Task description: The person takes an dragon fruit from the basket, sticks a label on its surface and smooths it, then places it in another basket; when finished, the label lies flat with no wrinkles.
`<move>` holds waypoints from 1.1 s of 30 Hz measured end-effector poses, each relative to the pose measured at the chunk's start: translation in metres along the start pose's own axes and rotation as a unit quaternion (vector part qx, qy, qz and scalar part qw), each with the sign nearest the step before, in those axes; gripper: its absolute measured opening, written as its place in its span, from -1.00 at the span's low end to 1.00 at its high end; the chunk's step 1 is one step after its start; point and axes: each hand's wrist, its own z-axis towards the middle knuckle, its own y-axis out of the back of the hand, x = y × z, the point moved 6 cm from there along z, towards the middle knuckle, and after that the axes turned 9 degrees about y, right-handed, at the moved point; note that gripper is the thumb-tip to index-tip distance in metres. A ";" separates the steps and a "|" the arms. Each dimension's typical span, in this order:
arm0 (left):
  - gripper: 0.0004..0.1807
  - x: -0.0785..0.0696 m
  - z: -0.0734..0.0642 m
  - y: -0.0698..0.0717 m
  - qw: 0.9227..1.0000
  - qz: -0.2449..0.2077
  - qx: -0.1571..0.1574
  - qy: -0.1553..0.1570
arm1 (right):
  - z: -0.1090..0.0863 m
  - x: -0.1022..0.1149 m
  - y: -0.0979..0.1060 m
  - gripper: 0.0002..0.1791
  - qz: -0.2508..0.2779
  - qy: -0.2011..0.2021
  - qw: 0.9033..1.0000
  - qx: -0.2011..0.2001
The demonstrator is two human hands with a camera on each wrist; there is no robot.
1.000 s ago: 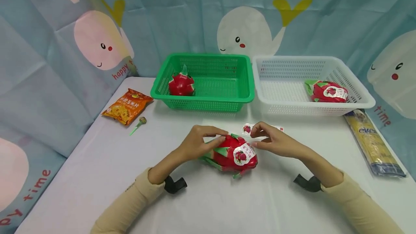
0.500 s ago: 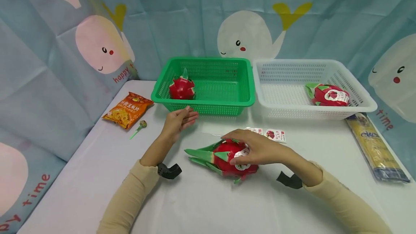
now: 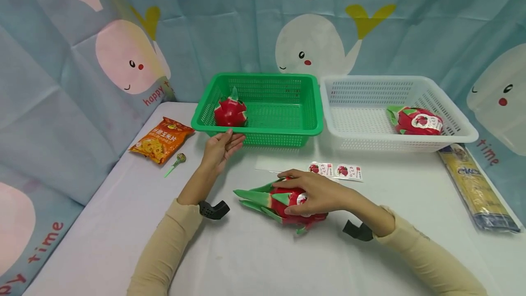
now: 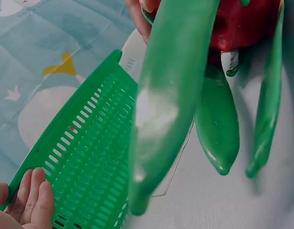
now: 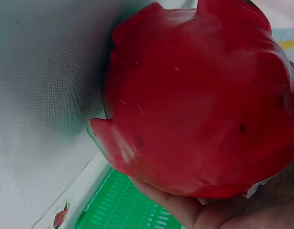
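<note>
My left hand (image 3: 215, 152) is at the front left of the green basket (image 3: 279, 130). In the left wrist view, its thumb and fingers (image 4: 41, 205) pinch the rim from either side. My right hand (image 3: 320, 191) curls over the top of a red dragon fruit (image 5: 194, 105) lying on the table, its long green leaves pointing left. The palm partly covers a white label on the fruit. Another dragon fruit (image 3: 230, 112) sits inside the green basket, at its left end.
A white basket (image 3: 361, 134) at the back right holds a labelled dragon fruit (image 3: 420, 121). Behind my right hand lies a strip of stickers (image 3: 348, 171). An orange snack bag (image 3: 162, 140) and a lollipop (image 3: 180, 158) are at left, a yellow packet (image 3: 472, 186) at right.
My left hand has left the dragon fruit on the table and reached forward-left to the green basket's rim. My right hand has moved left from the fruit's label onto its top.
</note>
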 end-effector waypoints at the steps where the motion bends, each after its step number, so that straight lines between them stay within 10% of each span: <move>1: -0.80 0.000 0.000 0.000 1.000 0.001 0.001 0.000 | 0.000 0.000 0.000 -0.35 -0.005 -0.001 1.000 -0.006; 14: -0.78 0.003 0.002 0.000 1.000 0.011 0.011 -0.010 | -0.014 -0.020 0.011 -0.34 0.056 -0.052 0.991 -0.106; 23: -0.77 0.002 0.005 0.003 0.999 0.014 0.017 -0.024 | -0.041 -0.031 0.081 -0.29 0.087 -0.096 0.968 -0.214; 27: -0.75 0.002 0.005 0.003 1.000 0.018 0.017 -0.019 | -0.058 -0.043 0.119 -0.28 0.065 -0.152 0.950 -0.263; 33: -0.73 0.003 0.004 0.003 1.000 0.017 0.013 -0.011 | -0.088 -0.076 0.165 -0.25 0.091 -0.266 0.898 -0.339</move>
